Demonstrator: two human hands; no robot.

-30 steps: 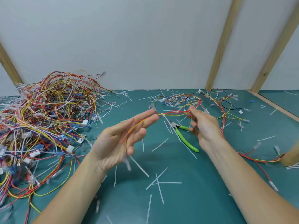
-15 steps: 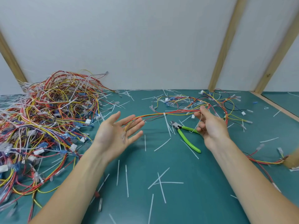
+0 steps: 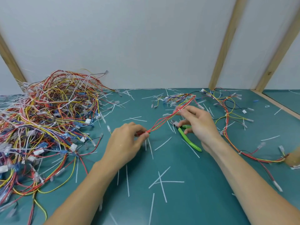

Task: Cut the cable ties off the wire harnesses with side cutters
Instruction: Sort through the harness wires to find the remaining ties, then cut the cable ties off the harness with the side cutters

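side cutters (image 3: 189, 138): one, jaws half hidden by right hand (image 3: 198, 124) | left hand (image 3: 128, 140), right hand: both pinched on wire harness (image 3: 164, 121) | harness pile (image 3: 47, 120), 9 o'clock: uncountable

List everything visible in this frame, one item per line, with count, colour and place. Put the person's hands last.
held wire harness: one, red and yellow, stretched between both hands
side cutters: one, green handles, in the right hand with the handles trailing toward the table
harness pile: one large tangle, red, yellow, blue, white, left side
loose harnesses: several, mixed colours, back and right
cut tie pieces: many, white, scattered over the table
table: one, teal
wooden battens: several, tan, against the white wall
left hand: pinching the harness at a white tie
right hand: holding harness and cutters
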